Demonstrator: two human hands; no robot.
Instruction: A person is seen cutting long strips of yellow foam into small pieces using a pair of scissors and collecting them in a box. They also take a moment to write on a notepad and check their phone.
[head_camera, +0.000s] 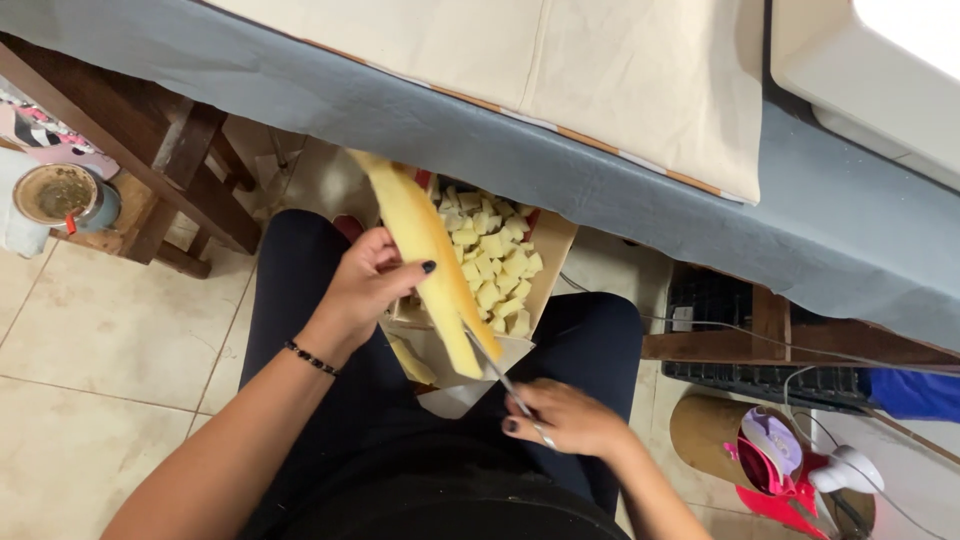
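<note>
My left hand (365, 285) grips a long strip of yellow foam (425, 255), holding it tilted over my lap. My right hand (565, 418) is closed on scissors (495, 368), whose blades meet the strip's lower end. Under them an open cardboard box (548, 262) rests on my knees, filled with several small yellow foam cubes (492, 262). A loose foam piece (412, 360) lies at the box's near edge.
A table edge covered in grey cloth (400, 110) and beige fabric (600, 70) runs right in front of my knees. A cup on a wooden stool (55, 195) stands left. A cardboard tube (705, 430), cables and a red item sit on the tiled floor at right.
</note>
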